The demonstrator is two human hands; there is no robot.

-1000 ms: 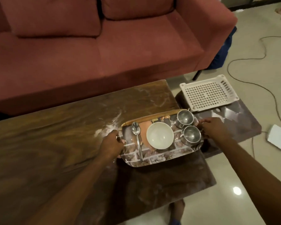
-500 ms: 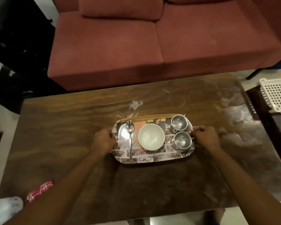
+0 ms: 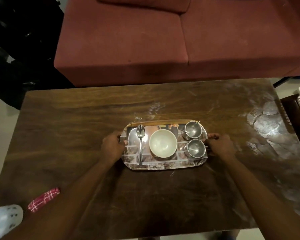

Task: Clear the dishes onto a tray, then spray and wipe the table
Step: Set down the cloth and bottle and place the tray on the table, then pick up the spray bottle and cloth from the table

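Near the middle of the wooden table (image 3: 76, 135) is a brick-patterned tray (image 3: 163, 166); whether it rests on the wood or hangs just above it is hard to tell. The left hand (image 3: 112, 146) grips its left end with fingers curled round the rim, and the right hand (image 3: 220, 146) clamps the right end likewise. On the tray lie a spoon (image 3: 141, 135), a cream bowl (image 3: 163, 143), a far steel cup (image 3: 193, 130) and a near steel cup (image 3: 196, 148). A red checked cloth (image 3: 44, 199) lies by the table's front left corner.
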